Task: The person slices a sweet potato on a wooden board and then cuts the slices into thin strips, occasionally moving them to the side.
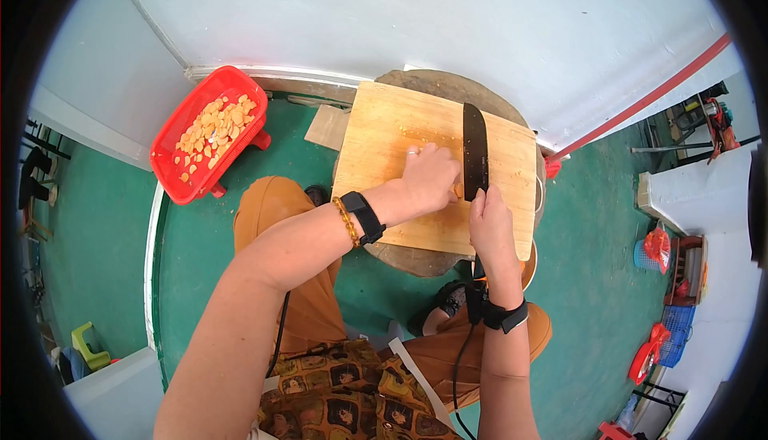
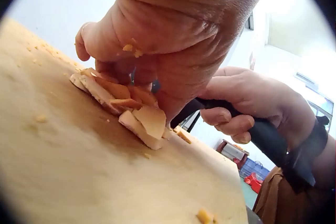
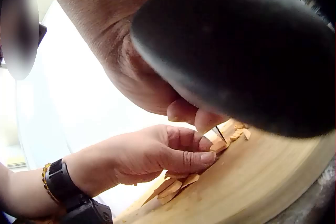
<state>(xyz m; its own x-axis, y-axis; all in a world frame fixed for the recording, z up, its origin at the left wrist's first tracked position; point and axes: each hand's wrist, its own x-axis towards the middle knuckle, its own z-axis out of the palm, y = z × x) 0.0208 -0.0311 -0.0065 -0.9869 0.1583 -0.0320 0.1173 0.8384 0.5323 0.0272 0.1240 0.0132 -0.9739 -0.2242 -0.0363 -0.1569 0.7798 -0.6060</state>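
My right hand [image 1: 492, 228] grips the handle of a kitchen knife [image 1: 475, 148], whose broad dark blade points away across the wooden cutting board [image 1: 384, 128]. Just left of the blade, my left hand [image 1: 432, 174] bends over the board, fingers curled. In the right wrist view, its thumb and fingers pinch an orange piece [image 3: 218, 146] right at the blade's edge. Thin pale-orange slices [image 2: 149, 121] lie stacked under the left palm in the left wrist view. The knife's black handle [image 3: 236, 50] covers much of the right wrist view, hiding most of the blade.
A red plastic basket [image 1: 164, 176] holding many orange slices [image 1: 216, 128] stands to the left. The board rests on a round wooden stump [image 1: 416, 260], close to a white wall [image 1: 400, 16]. Small orange crumbs [image 2: 203, 216] dot the board. My knees flank the stump.
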